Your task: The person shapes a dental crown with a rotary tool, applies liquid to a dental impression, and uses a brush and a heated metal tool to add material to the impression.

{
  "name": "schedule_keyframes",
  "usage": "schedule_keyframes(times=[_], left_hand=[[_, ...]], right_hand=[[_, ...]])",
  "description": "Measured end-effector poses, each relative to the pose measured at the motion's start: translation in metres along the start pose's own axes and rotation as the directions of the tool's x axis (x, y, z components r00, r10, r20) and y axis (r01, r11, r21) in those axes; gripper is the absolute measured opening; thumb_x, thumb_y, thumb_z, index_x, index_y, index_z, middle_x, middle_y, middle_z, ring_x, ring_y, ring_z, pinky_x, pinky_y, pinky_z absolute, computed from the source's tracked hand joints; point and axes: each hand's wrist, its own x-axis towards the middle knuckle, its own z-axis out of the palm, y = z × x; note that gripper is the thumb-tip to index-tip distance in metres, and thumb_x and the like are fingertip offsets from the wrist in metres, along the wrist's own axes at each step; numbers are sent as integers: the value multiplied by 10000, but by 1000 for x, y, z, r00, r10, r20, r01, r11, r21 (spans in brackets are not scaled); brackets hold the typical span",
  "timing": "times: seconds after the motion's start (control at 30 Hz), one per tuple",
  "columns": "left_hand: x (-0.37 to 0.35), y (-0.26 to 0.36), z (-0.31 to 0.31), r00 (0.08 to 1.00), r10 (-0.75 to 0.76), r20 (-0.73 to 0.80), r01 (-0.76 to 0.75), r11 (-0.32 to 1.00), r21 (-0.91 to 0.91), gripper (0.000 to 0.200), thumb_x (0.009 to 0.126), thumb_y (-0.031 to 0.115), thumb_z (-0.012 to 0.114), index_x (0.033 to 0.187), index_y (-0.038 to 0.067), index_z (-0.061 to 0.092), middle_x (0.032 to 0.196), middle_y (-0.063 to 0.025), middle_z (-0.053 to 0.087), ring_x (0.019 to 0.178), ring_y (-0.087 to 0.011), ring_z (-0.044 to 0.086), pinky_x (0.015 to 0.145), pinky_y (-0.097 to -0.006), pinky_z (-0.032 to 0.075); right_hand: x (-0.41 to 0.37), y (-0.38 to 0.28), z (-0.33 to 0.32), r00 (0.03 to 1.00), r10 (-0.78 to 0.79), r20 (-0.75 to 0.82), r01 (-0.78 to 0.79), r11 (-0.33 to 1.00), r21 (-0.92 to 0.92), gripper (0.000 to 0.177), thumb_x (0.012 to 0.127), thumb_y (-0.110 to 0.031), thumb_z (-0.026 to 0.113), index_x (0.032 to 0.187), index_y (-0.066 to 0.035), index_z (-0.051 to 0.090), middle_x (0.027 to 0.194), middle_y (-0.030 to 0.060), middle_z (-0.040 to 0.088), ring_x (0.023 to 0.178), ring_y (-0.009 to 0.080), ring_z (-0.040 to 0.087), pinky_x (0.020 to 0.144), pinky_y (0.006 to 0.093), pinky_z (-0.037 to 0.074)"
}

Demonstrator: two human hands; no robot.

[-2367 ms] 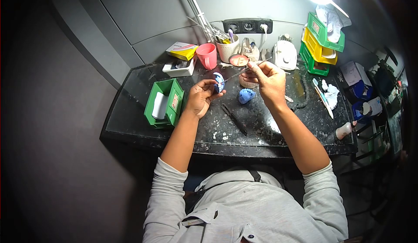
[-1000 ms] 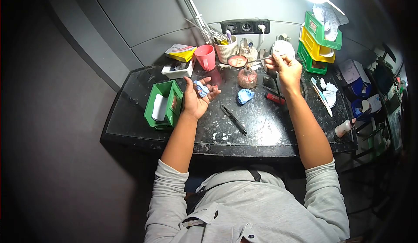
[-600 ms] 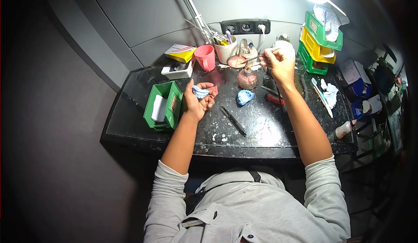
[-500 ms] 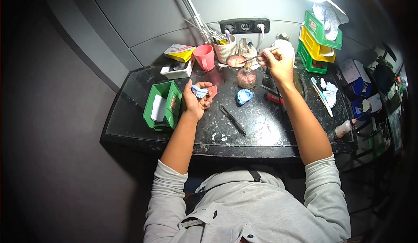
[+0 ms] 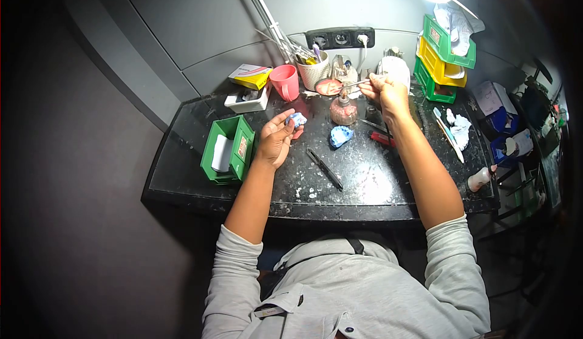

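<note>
My left hand (image 5: 276,138) is closed on a small blue-and-white dental cast (image 5: 297,119), pinched between thumb and fingers. A bit of pink wax sheet (image 5: 298,133) shows beside those fingers. With my right hand (image 5: 389,94) I grip a thin metal wax spatula (image 5: 357,85), its tip pointing left, just over the top of a glass spirit burner (image 5: 344,112). Behind the burner is a round dish of red wax (image 5: 328,86). Another blue cast (image 5: 341,136) rests on the black table in front of it.
A black pen (image 5: 325,169) lies near the table's front. On the left stand a green bin (image 5: 245,147), a pink cup (image 5: 284,82) and a white box (image 5: 248,101). Stacked bins (image 5: 437,62), a toothbrush (image 5: 448,133) and a small bottle (image 5: 479,180) are on the right.
My left hand has turned, tilting the cast so its toothed side is less visible, and has risen slightly. My right hand has dropped a little, bringing the spatula lower and flatter over the burner.
</note>
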Motion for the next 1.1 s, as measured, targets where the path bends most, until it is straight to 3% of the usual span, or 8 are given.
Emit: schedule_keyframes(times=[0.13,0.2,0.43,0.53,0.6,0.63,0.9,1.1], left_hand=[[-1,2,2,999,32,35,-30,999,-44,542,856,-41,654,1338,-97,413,1170,-165,600,1099,-198,599,970,-270,479],[-2,5,6,1000,23,6,-22,997,-75,560,797,-108,669,1304,-77,436,1097,-147,615,969,-195,635,863,-269,525],[-5,12,12,998,36,58,-32,997,-64,585,730,-129,676,1266,-36,460,1096,-152,620,949,-211,651,843,-295,553],[-8,14,25,999,48,8,-48,999,20,597,728,-110,693,1267,-24,451,1100,-153,621,948,-211,649,851,-303,552],[-9,11,29,997,80,3,-79,979,186,606,743,-106,686,1277,-18,414,1176,-188,595,1114,-291,615,971,-336,514],[-8,8,28,997,79,1,-78,980,185,606,743,-106,686,1277,-18,414,1176,-188,595,1114,-291,615,971,-336,514],[-7,-4,24,980,162,113,-197,802,564,592,749,-10,764,1243,10,438,1145,-130,619,1042,-168,614,925,-299,495],[-10,-1,28,984,137,113,-174,858,483,544,754,70,789,1190,-3,473,1032,-116,666,930,-148,642,849,-276,518]], right_hand=[[-2,-7,-6,998,51,-35,-51,999,20,165,946,-55,580,962,108,602,896,203,676,758,232,705,695,288,615],[-2,-8,-13,996,60,-61,-62,998,-17,158,946,-64,584,956,93,602,897,192,680,756,234,706,698,296,613],[-6,-7,-19,998,-32,-60,25,993,-115,178,934,-77,617,886,94,615,837,199,691,696,228,707,640,283,599],[-8,-6,-17,997,-62,-49,56,992,-110,191,932,-88,626,862,90,620,829,198,695,690,220,707,636,283,595],[-9,-7,-16,994,-88,-58,79,987,-143,191,931,-90,629,860,88,625,830,200,696,688,217,706,634,283,593],[-9,-7,-16,995,-86,-58,77,986,-145,191,931,-90,629,860,88,625,830,200,696,688,217,706,634,283,593],[-20,-14,-9,995,-101,-24,97,987,-125,176,922,-90,644,878,80,636,802,166,696,693,209,705,642,294,599],[-57,-21,19,973,-184,139,198,975,-99,170,919,-109,658,873,55,643,803,160,694,702,207,705,661,303,605]])
